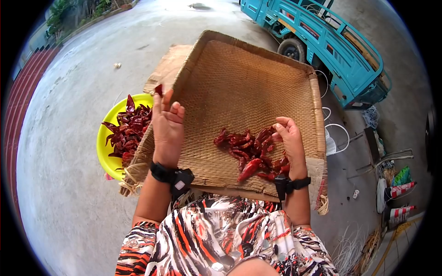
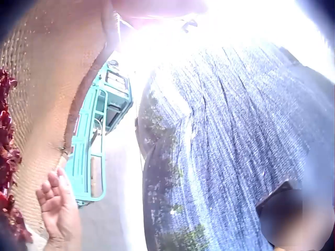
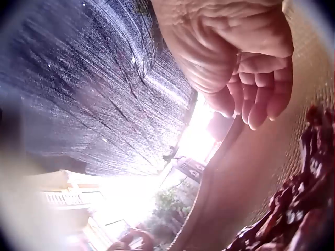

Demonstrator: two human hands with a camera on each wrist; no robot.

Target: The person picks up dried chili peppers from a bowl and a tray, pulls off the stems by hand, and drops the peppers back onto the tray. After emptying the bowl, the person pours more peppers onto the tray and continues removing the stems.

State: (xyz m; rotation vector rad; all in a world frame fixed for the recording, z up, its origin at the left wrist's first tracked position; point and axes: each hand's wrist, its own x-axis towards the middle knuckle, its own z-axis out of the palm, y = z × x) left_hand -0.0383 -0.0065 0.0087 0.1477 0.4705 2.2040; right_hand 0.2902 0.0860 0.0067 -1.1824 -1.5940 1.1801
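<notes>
Bowl (image 1: 102, 143) lay just left of the left hand (image 1: 167, 131), which pinched a pepper (image 1: 159, 89), while the right hand (image 1: 292, 145) curled beside the heap (image 1: 248, 149), its hold unclear.

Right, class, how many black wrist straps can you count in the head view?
2: one strap is on the left wrist, the other on the right wrist. Both are in plain view.

We see glossy, wrinkled dried peppers (image 1: 251, 169), a rough woven basket tray (image 1: 244, 83), a smooth plastic bowl (image 1: 104, 142), matt concrete ground (image 1: 69, 138), printed cloth clothing (image 1: 216, 230)
</notes>
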